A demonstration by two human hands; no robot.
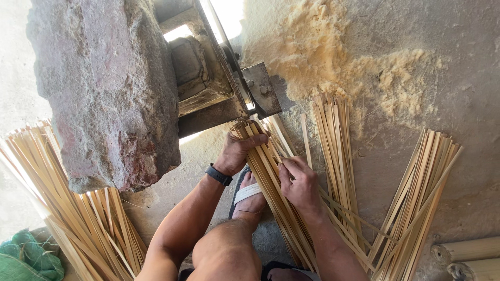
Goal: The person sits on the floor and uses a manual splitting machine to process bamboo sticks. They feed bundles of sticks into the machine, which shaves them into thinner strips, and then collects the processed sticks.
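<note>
Head view, looking down at a concrete floor [458, 78]. Centre: bundle of bamboo strips [271, 177], slanting from a metal machine [219, 78] above down toward the knee. Left hand [237, 151] wrapped around the upper end of the bundle, fingers curled over the strips, just below the machine's bracket [262, 89]. Right hand [299, 184] lower on the same bundle, fingertips pinching 1 or 2 strips along its right edge. Black wristband [219, 175] on the left wrist; sandalled foot [249, 195] touching the bundle's left side.

Handling, as judged: strips thin, light, springy along their length, smooth-faced and apt to slide past each other; edges probably sharp, splintery. Firmest hold near the upper end, where the bundle is gathered tight; lower down, fanning loose.

Surroundings: large rough stone [104, 88] at left; heap of strips [78, 218] beneath it; 2 further bundles [422, 198] at right; pale sawdust [323, 47] above; green cloth [23, 257] in the lower-left corner.
</note>
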